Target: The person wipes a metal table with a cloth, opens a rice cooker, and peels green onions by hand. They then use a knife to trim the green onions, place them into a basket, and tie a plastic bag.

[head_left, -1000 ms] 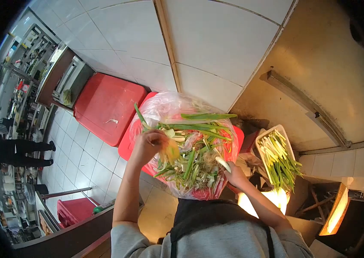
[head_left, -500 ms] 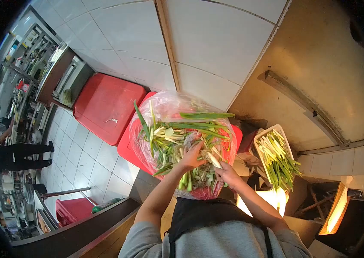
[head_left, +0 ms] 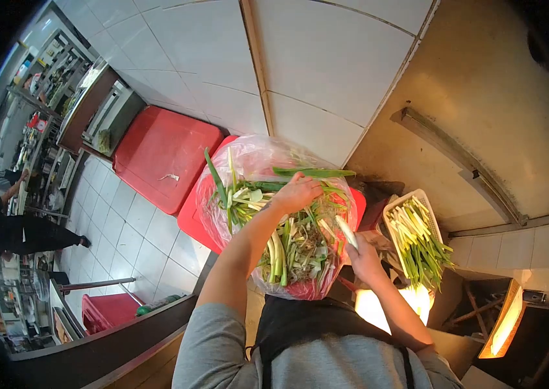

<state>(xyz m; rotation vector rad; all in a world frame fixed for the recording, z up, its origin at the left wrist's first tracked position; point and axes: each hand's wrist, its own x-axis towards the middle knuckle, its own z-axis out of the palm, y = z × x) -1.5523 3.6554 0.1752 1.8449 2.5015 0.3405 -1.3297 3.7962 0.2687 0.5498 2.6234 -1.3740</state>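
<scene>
A long white-stemmed spring onion (head_left: 346, 231) is gripped near its lower part in the closed right hand (head_left: 365, 258), its pale stem pointing away from the body, over the right edge of a clear plastic bag (head_left: 248, 155). The left hand (head_left: 300, 192), with palm down and fingers partly bent, is placed over the far part of the heap; whether anything is held between its fingers cannot be told.

The bag is spread open on a red plastic surface (head_left: 191, 227) and is filled with a loose heap of green and white onion trimmings (head_left: 294, 249), among which stringy roots can be seen. A long flat green leaf (head_left: 316, 173) is laid across the far side of the heap, just beyond the left hand.

To the right of the bag, a cream-coloured plastic basket (head_left: 421, 196) is packed with spring onions (head_left: 414, 236), the white stems at the far end and the green leaves hung over the near end. To the left, a red lid-like panel (head_left: 164, 152) is seen with a small pale scrap (head_left: 169, 176) on it. At the far left, a person in dark clothing (head_left: 21, 233) is seen beside cluttered metal shelves (head_left: 41, 139), with one arm extended towards them.
</scene>
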